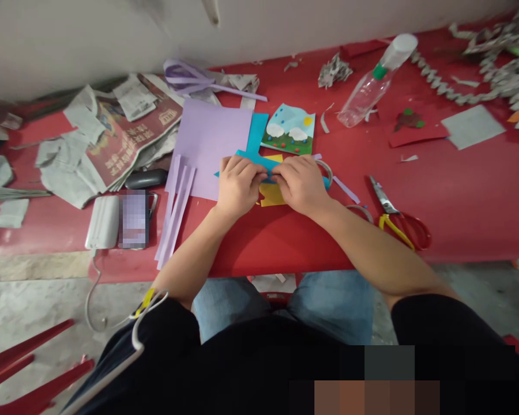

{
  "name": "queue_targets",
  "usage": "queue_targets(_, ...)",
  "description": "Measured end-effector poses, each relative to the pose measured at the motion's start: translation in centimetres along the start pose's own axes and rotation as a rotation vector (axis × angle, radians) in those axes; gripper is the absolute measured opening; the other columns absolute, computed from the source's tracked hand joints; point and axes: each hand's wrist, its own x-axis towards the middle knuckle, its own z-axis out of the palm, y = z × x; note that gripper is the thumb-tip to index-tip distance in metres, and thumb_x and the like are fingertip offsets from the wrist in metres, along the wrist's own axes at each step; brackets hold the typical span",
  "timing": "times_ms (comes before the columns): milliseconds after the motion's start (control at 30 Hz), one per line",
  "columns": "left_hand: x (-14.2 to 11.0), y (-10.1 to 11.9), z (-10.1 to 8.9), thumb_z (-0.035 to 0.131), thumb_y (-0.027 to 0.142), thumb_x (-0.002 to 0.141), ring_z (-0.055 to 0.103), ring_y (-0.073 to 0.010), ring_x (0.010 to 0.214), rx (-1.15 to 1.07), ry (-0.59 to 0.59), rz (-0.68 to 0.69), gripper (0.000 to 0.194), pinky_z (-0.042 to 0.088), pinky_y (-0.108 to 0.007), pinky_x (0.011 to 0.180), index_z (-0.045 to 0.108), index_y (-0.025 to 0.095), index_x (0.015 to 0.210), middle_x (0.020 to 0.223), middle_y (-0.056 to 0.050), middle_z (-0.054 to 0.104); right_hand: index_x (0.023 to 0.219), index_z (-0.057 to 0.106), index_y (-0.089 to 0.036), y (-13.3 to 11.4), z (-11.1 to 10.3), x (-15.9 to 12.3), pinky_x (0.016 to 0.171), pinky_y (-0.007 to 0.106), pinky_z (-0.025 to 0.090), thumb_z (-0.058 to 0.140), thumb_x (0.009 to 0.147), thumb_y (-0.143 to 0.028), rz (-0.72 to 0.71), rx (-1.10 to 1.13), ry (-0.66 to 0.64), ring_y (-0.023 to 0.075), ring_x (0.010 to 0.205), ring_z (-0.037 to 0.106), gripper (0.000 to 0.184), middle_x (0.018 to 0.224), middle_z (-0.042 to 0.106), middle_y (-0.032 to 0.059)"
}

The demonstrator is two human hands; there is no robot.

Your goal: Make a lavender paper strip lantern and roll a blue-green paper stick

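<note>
Black cloth of the person's shirt (242, 369) fills the bottom of the view, with blue jeans (339, 300) beyond it under the edge of the red surface (259, 251). Both forearms reach forward to the middle of that surface, where the left hand (239, 183) and right hand (303, 185) pinch a blue paper (263, 163) between them, fingers (258, 172) bent narrow on it and the two grips nearly meeting. Yellow paper (271, 197) shows below it, and a painted card (288, 135) lies just past the hands. To the left are a purple sheet (211, 135) and several purple strips (182, 210), then a phone (133, 222) beside a white power bank (102, 222), with crumpled newspaper (130, 135) behind. To the right, scissors (387, 202) lie with their blades slightly apart, and a clear bottle (363, 98) stands farther back.
</note>
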Motion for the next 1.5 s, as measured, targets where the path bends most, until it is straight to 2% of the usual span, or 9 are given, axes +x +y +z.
queue_targets(133,-0.1,-0.1,0.1,0.068,0.028,0.108,0.066,-0.0241,0.094,-0.043,-0.008,0.038,0.010,0.047,-0.044,0.088,0.073,0.024,0.102,0.096,-0.003,0.076,0.104,0.071,-0.019,0.1,0.1,-0.1,0.088,0.045,0.042,0.048,0.114,-0.029,0.038,-0.027,-0.020,0.0298,0.095,0.066,0.027,0.098,0.074,0.0094)
queue_targets(300,0.0,-0.3,0.1,0.068,0.025,0.108,0.066,-0.0237,0.091,0.045,0.041,0.071,0.011,0.046,-0.045,0.089,0.074,0.026,0.099,0.094,-0.002,0.078,0.104,0.072,-0.019,0.0,0.2,-0.1,0.088,0.045,0.043,0.052,0.113,-0.030,0.031,0.005,-0.034,0.0304,0.097,0.066,0.024,0.100,0.074,0.0103)
queue_targets(567,0.0,-0.7,0.0,0.061,0.035,0.113,0.067,-0.0252,0.094,0.064,-0.060,-0.013,0.021,0.045,-0.044,0.090,0.071,0.024,0.098,0.095,-0.005,0.078,0.105,0.078,-0.020,0.1,0.0,-0.1,0.088,0.044,0.041,0.050,0.115,-0.035,0.045,-0.044,-0.038,0.0288,0.095,0.065,0.033,0.099,0.075,0.0098)
queue_targets(667,-0.1,-0.6,0.0,0.061,0.028,0.112,0.067,-0.0241,0.097,0.032,-0.071,0.042,0.013,0.047,-0.043,0.092,0.072,0.025,0.109,0.102,-0.005,0.078,0.102,0.077,-0.019,0.1,0.0,-0.1,0.087,0.044,0.041,0.052,0.113,-0.028,0.048,-0.067,-0.010,0.0285,0.093,0.065,0.029,0.096,0.074,0.0091)
queue_targets(800,-0.2,-0.8,0.0,0.058,0.015,0.108,0.064,-0.0233,0.091,0.062,-0.010,0.100,0.022,0.046,-0.044,0.092,0.073,0.028,0.100,0.095,-0.002,0.077,0.102,0.077,-0.019,-0.1,0.1,-0.1,0.087,0.043,0.043,0.052,0.112,-0.027,0.064,-0.054,-0.035,0.0290,0.095,0.066,0.027,0.097,0.074,0.0092)
queue_targets(967,-0.1,-1.2,-0.1,0.067,0.024,0.107,0.065,-0.0247,0.092,0.091,0.020,0.067,0.012,0.047,-0.046,0.092,0.075,0.028,0.099,0.091,-0.003,0.078,0.115,0.078,-0.019,-0.1,0.1,-0.1,0.091,0.044,0.045,0.053,0.113,-0.032,0.063,0.009,-0.029,0.0302,0.101,0.069,0.028,0.109,0.079,0.0112)
queue_targets(1167,0.1,-1.0,-0.2,0.069,0.024,0.106,0.064,-0.0235,0.089,0.075,0.032,0.143,0.007,0.049,-0.043,0.087,0.074,0.026,0.102,0.090,-0.003,0.077,0.107,0.079,-0.019,0.2,0.0,0.0,0.085,0.043,0.042,0.053,0.111,-0.026,0.062,-0.051,-0.020,0.0285,0.094,0.067,0.027,0.099,0.077,0.0097)
queue_targets(1300,0.0,-1.1,-0.3,0.067,0.016,0.104,0.065,-0.0224,0.085,0.136,0.086,0.195,0.015,0.049,-0.044,0.089,0.073,0.028,0.098,0.084,0.000,0.076,0.104,0.078,-0.019,0.1,0.4,-0.1,0.086,0.043,0.044,0.052,0.112,-0.028,0.070,-0.022,-0.027,0.0286,0.094,0.068,0.029,0.099,0.078,0.0101)
queue_targets(1500,0.1,-0.9,-0.7,0.070,0.029,0.106,0.069,-0.0243,0.088,0.171,0.041,0.111,0.013,0.049,-0.047,0.092,0.074,0.028,0.093,0.084,-0.001,0.078,0.116,0.080,-0.021,0.2,0.3,-0.2,0.090,0.044,0.047,0.053,0.114,-0.031,0.031,-0.021,0.023,0.0290,0.098,0.070,0.029,0.108,0.081,0.0099)
